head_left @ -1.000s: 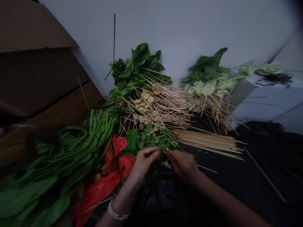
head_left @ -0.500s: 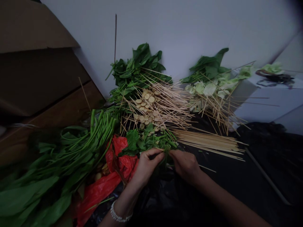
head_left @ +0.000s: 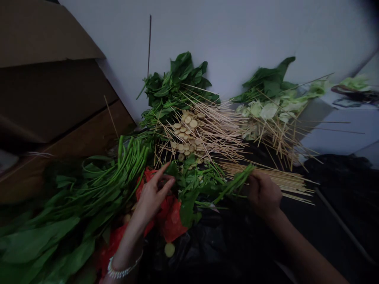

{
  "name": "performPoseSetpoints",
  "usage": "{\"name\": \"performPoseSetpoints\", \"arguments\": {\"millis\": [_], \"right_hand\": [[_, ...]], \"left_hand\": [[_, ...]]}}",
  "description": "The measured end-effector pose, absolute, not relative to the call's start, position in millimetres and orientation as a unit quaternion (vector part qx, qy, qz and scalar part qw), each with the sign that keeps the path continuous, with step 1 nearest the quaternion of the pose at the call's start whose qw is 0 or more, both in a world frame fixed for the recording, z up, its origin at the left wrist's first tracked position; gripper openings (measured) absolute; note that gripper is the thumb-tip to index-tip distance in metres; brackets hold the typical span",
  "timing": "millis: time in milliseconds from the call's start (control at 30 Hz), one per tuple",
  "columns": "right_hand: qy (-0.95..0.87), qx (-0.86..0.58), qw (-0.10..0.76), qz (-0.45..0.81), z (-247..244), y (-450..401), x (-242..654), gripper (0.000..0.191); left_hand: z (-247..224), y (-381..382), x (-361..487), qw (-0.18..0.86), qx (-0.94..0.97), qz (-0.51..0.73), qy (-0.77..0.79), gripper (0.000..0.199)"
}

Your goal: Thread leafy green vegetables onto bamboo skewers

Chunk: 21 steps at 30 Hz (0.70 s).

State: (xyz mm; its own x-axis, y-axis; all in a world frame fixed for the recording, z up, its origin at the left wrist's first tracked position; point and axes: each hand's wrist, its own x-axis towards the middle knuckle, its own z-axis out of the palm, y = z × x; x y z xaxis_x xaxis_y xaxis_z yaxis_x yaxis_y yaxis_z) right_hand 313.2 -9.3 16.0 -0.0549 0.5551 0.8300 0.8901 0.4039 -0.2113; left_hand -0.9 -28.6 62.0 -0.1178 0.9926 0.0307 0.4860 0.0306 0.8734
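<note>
My left hand point(head_left: 154, 191), a beaded bracelet at its wrist, is over the red plastic bag point(head_left: 170, 221) with thumb and index finger apart and nothing between them. My right hand point(head_left: 264, 193) is closed on the stem ends of a bunch of leafy greens point(head_left: 233, 181), whose leaves trail left over the bag's edge. Behind the bunch lie cut greens point(head_left: 192, 171) and a pile of skewered pale round slices point(head_left: 189, 134). Bare wooden skewers point(head_left: 284, 177) lie in a row behind my right hand.
Long-stemmed greens point(head_left: 103, 189) spread over the left side. More leafy greens point(head_left: 180, 75) lean on the wall. Skewered cabbage point(head_left: 269, 110) sits at the back right. A cardboard box point(head_left: 44, 94) stands at the far left. One loose slice point(head_left: 169, 249) lies on black plastic point(head_left: 213, 240).
My hands have moved apart, the left one leftward and opened, the right one rightward with the greens. A loose slice now shows on the black plastic. The view has shifted slightly.
</note>
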Motion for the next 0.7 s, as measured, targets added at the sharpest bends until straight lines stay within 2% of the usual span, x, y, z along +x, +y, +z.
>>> {"name": "performPoseSetpoints", "arguments": {"millis": [100, 167, 300, 400, 467, 533, 667, 700], "right_hand": [[-0.686, -0.523, 0.475, -0.173, 13.8, -11.0, 317.5, 0.017], [-0.691, -0.53, 0.468, -0.146, 11.6, -12.2, 320.2, 0.022], [-0.691, -0.543, 0.463, -0.119, 11.0, -13.9, 319.5, 0.032], [-0.692, -0.534, 0.469, -0.13, 13.9, -14.3, 316.1, 0.032], [-0.694, -0.52, 0.474, -0.148, 15.8, -14.3, 314.9, 0.03], [-0.694, -0.522, 0.47, -0.155, 17.1, -14.3, 314.8, 0.031], [-0.694, -0.542, 0.449, -0.15, 17.5, -14.2, 315.3, 0.031], [-0.694, -0.538, 0.454, -0.154, 17.2, -14.0, 315.3, 0.029]], "left_hand": [[52.1, -20.7, 20.3, 0.279, 0.643, 0.354, 0.619, 0.034], [49.8, -14.2, 31.7, 0.263, 0.679, 0.338, 0.596, 0.024], [44.7, -7.3, 38.0, 0.229, 0.711, 0.287, 0.6, 0.018], [35.8, -10.7, 32.9, 0.225, 0.719, 0.221, 0.619, 0.024], [32.1, -15.1, 29.2, 0.228, 0.714, 0.223, 0.624, 0.022], [33.7, -19.5, 26.6, 0.27, 0.706, 0.254, 0.604, 0.018], [44.6, -23.1, 22.2, 0.452, 0.685, 0.255, 0.511, 0.022], [45.8, -22.0, 19.9, 0.461, 0.676, 0.261, 0.513, 0.023]]}}
